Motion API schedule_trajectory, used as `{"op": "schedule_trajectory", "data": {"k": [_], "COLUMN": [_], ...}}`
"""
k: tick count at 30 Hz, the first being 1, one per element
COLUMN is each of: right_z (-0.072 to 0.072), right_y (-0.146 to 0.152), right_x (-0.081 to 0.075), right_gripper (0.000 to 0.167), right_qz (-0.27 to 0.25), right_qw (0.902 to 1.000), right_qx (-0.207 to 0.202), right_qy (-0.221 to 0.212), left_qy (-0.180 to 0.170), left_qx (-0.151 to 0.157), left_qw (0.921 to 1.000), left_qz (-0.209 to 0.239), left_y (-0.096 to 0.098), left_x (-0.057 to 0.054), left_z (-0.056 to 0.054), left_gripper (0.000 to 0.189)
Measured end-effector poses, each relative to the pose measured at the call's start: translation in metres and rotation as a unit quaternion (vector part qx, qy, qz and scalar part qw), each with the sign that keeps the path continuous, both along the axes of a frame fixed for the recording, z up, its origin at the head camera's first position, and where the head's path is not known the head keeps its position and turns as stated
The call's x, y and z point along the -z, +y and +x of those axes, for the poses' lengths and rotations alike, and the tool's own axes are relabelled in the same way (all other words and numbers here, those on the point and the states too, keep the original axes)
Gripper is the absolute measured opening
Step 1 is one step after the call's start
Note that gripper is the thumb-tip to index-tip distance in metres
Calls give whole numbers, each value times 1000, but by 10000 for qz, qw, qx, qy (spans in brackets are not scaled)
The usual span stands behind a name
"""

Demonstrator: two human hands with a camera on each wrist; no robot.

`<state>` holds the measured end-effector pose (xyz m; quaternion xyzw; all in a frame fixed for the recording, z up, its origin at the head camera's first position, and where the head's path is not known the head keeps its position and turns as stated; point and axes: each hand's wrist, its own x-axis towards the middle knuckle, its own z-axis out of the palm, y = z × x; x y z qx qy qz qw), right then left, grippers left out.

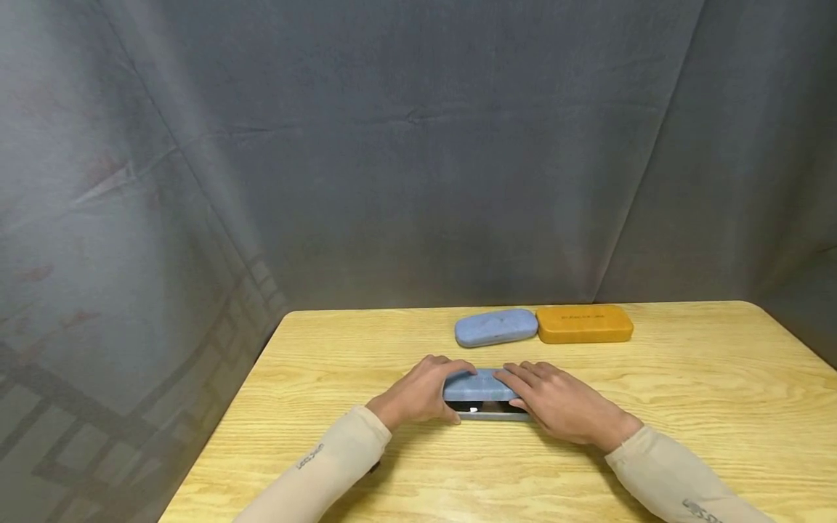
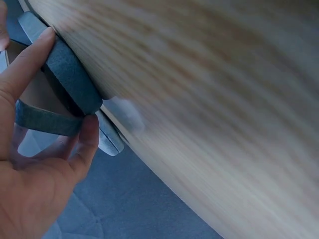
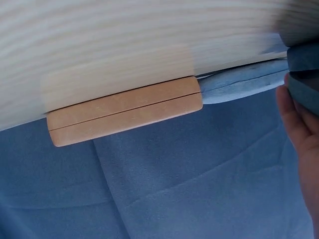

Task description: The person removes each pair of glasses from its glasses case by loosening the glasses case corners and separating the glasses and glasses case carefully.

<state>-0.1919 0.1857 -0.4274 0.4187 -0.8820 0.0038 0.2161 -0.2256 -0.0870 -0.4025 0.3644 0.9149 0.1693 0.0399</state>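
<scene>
A blue hard glasses case (image 1: pixel 479 386) sits on the wooden table between both hands, its lid partly raised toward the front. Through the gap its dark inside shows, with a small white spot in it. My left hand (image 1: pixel 425 390) grips the case's left end, thumb at the lower front edge and fingers over the lid. In the left wrist view the thumb lies across the bottom half of the case (image 2: pixel 75 74), with fingertips by the hinge side. At the right end my right hand (image 1: pixel 565 403) holds the case, fingers across the lid and thumb at the front opening.
Behind the hands lie a closed lighter blue glasses case (image 1: pixel 497 327) and a closed orange case (image 1: pixel 584 325), end to end near the far edge of the table (image 1: pixel 706 407). Grey cloth (image 1: pixel 418 181) hangs behind the table and along its left side.
</scene>
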Motion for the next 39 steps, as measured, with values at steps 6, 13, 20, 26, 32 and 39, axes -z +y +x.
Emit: {"op": "schedule_trajectory", "data": {"k": [6, 13, 20, 26, 32, 39], "right_z": [-3, -9, -15, -27, -31, -12], "right_y": [0, -1, 1, 4, 3, -11], "right_x": [-2, -5, -12, -19, -21, -18], "right_gripper": [40, 31, 28, 23, 27, 30], "right_qz": [-165, -528, -678, -840, -944, -1311], "right_qw": [9992, 9966, 9917, 9828, 9825, 9903], "right_qx": [86, -107, -76, 131, 320, -23], "right_qy": [-347, -627, -1087, -1638, -1575, -450], "left_qy": [85, 50, 263, 359, 608, 508], "left_qx": [-26, -194, -190, -354, -471, -537], "left_qw": [9999, 9996, 9991, 9982, 9967, 9972], "left_qz": [50, 221, 260, 333, 266, 80], "left_y": [0, 1, 2, 4, 4, 2], "left_x": [0, 0, 0, 0, 1, 1], "left_z": [1, 4, 5, 5, 4, 5], "left_gripper": [79, 81, 83, 99, 105, 108]}}
